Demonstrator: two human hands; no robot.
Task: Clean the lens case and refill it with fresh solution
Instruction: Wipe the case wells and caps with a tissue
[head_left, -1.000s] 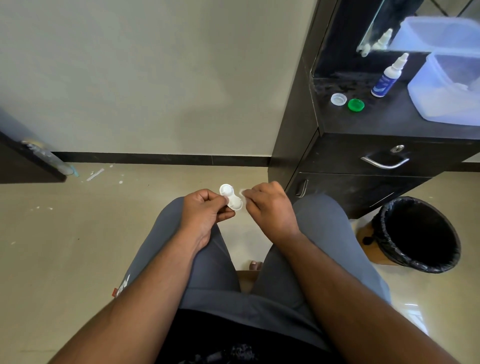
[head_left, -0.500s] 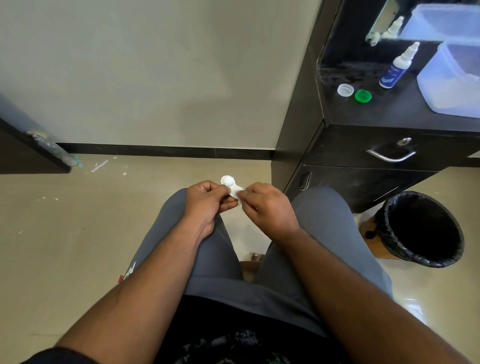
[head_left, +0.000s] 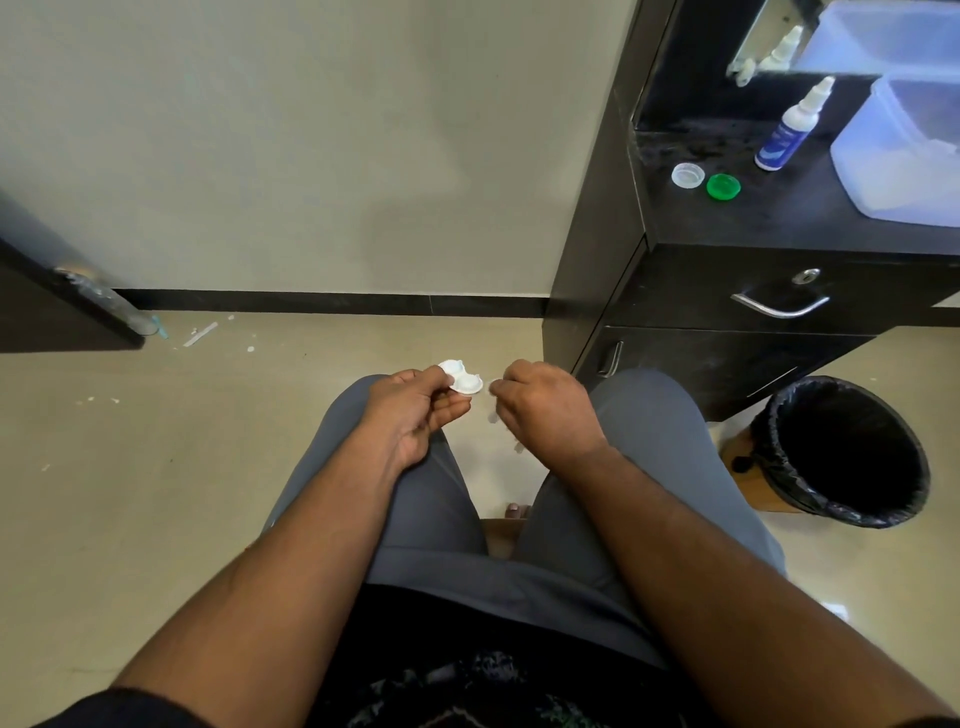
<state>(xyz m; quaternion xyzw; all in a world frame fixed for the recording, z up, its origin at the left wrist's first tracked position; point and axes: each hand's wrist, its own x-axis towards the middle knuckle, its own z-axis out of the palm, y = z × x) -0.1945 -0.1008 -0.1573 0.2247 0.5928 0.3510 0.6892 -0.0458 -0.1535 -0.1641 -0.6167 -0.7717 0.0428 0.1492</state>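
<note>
My left hand (head_left: 410, 415) pinches the white lens case (head_left: 461, 378) over my knees, while my right hand (head_left: 545, 410), fingers curled, holds something small and unclear just beside it.

The right hand (head_left: 545, 410) showed only its back, so whatever its curled fingers pinched stayed hidden; a pale scrap at the fingertips was too small and blurred to name. The left hand (head_left: 410, 415) covered one edge of the small white two-well plastic lens case (head_left: 461, 378). The translucent plastic tub (head_left: 898, 156) on the black surface (head_left: 779, 218) was cut off by the right edge. The label on the white-and-blue dropper bottle (head_left: 787, 132) was too small to read.
</note>
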